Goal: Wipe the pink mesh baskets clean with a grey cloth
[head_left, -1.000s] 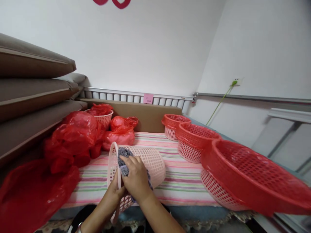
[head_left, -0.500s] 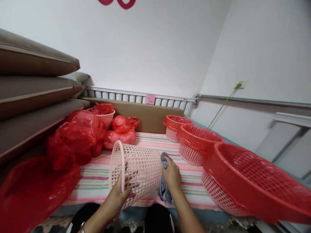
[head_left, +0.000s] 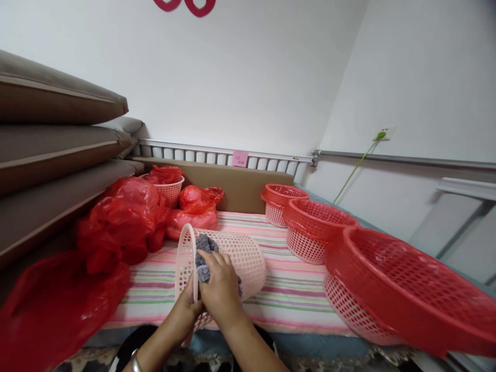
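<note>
fingers of the left hand (head_left: 189, 305) are closed on the rim of a pale pink perforated plastic basket (head_left: 246, 258), which is laid on its side, mouth to the left; fingertips partly hidden. a bunched grey fuzzy cloth (head_left: 206, 244) is gripped by the fingers of the right hand (head_left: 220, 289) and pressed to the basket's side, just beside the rim.

far left: grey-brown cushions (head_left: 58, 103) are stacked. crumpled red plastic bags (head_left: 124, 212) are heaped beside them. behind, a small pink lattice basket (head_left: 171, 192) is topped with red plastic; a knotted red plastic bundle (head_left: 194, 217) is set near it.

centre: the basket is held over a pink, green and white striped sheet (head_left: 284, 305).

right: three red-lined pink lattice baskets (head_left: 306, 245) are stood in a row, upright.
</note>
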`<state>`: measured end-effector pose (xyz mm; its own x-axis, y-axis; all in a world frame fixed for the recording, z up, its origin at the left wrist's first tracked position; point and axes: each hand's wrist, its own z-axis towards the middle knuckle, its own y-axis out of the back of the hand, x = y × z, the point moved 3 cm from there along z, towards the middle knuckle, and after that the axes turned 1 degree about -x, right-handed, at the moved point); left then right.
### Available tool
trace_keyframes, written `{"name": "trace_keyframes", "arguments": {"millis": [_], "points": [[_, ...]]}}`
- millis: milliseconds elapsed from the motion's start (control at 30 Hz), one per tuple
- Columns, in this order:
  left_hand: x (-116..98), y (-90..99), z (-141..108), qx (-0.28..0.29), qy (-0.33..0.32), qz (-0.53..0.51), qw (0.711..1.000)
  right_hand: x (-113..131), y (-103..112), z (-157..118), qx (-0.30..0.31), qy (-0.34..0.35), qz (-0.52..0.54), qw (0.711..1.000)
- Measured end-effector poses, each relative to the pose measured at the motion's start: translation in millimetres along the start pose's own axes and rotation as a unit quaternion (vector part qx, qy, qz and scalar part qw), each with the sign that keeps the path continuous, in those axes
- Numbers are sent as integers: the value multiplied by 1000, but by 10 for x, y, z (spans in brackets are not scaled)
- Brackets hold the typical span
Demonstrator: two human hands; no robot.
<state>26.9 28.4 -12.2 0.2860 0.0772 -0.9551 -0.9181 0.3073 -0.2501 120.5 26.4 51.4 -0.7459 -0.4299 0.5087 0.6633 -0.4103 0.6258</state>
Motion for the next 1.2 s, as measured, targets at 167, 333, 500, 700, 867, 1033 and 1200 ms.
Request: {"name": "trace_keyframes", "arguments": {"millis": [167, 333, 500, 700, 867, 1033, 1200], "points": [[95, 25, -4, 33, 0, 0, 999, -49, 27, -86, 19, 42, -64, 997], [154, 57, -72, 52, 59, -16, 997, -659, 184, -35, 7, -13, -168, 986], [183, 104, -96, 73, 64, -8, 995, -1445, 458, 27, -18, -183, -258, 949], [139, 257, -2, 73, 76, -31, 994, -1551, 488, -8, -13, -205, -279, 938], [-321, 178, 204, 19, 60, -26, 998, -1484, 448, -32, -19, -172, -293, 940], [-372, 83, 263, 5, 74, -41, 996, -1344, 397, 37, -10, -184, -257, 949], [-252, 60, 221, 0, 67, -33, 997, -557, 59, 144, -2, -62, -145, 987]]}}
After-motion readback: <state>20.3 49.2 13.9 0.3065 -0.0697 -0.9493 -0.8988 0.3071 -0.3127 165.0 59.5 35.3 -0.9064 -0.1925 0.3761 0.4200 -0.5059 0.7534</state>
